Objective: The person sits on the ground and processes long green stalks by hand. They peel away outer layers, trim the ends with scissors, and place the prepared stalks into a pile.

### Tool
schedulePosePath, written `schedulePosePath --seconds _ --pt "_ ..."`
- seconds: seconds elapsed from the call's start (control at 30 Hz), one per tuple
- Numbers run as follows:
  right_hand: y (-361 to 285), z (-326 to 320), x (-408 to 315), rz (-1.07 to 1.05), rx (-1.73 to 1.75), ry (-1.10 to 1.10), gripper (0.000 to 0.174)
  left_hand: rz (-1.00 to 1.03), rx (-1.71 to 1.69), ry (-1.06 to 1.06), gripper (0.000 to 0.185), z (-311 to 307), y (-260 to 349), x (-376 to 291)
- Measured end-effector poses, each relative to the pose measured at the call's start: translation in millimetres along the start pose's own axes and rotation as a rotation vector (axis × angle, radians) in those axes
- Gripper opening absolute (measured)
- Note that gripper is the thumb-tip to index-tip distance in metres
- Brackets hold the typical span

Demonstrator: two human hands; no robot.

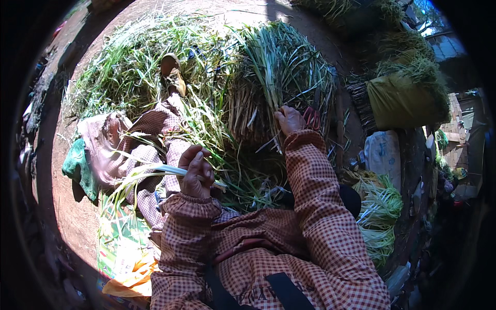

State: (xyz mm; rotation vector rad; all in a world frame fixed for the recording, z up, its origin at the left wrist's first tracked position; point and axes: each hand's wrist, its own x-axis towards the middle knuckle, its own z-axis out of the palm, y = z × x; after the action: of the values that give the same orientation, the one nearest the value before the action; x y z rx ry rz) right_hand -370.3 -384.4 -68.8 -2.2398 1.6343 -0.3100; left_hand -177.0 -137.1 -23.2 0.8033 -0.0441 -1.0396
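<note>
My left hand [197,174] is closed around a few pale leafy stalks [164,168], their cut white ends out to the right and their thin leaves drooping left over my lap. My right hand [290,120] grips the lower end of long green-and-white stalks [273,87] at the front of the heap; the fingertips are partly hidden. Just right of that hand are red looped handles [311,118], apparently of scissors. Left of it, a thick bundle of brown stems [248,116] lies with its butt ends towards me. Loose green trimmings [252,193] lie below, in shade.
A heap of cut greenery [128,73] spreads ahead, around my outstretched shoe [170,66]. Bunches of pale stalks [379,201] and a white sack [383,155] stand to the right, below a wrapped bale [403,100]. Pink cloth [102,147], a green bag [80,166] and orange plastic [133,279] are at left.
</note>
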Motion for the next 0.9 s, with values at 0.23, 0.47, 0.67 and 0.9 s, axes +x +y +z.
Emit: schedulePosePath --seconds 0.23,0.47,0.67,0.9 --pt "-59 -34 -124 0.078 1.227 -0.359 0.015 -0.298 0.102 -0.073 0.019 11 -29 10" --pt "-90 -1 -207 0.232 1.224 -0.606 0.032 -0.411 0.118 -0.174 0.03 -20 -37 -13" --pt "-97 11 -169 0.156 1.148 -0.382 0.029 -0.366 0.104 -0.171 0.025 -14 -37 -30" --pt "-46 -3 -241 0.005 -0.209 -0.872 0.029 0.029 0.029 0.169 0.015 -27 29 8"
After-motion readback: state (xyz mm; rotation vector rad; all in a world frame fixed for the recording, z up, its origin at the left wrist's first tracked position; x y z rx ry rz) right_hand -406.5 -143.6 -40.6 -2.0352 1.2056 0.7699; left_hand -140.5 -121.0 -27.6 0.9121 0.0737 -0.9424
